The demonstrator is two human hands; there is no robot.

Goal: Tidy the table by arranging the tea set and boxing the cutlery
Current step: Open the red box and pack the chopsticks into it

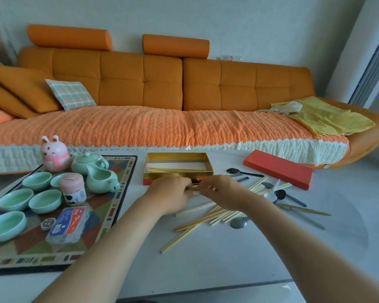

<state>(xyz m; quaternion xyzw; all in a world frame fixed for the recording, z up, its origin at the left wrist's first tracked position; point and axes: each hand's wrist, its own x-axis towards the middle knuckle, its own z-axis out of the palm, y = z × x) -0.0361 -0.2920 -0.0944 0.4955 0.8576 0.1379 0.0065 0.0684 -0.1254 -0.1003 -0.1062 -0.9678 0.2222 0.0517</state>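
bare table (217,265) near the body; scattered chopsticks (197,224) and spoons (293,200) before the gold box (177,171)

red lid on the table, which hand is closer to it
Right. The right hand sits just left of the red lid; the left hand is farther left, both pinching a chopstick.

The left hand (170,194) and the right hand (222,189) pinch a chopstick (196,193) between them, just before the open gold box (177,174) at the far edge of the table (206,270).

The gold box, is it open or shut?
Open: the gold box shows its inside, a few chopsticks lying in it; the red lid lies apart to its right.
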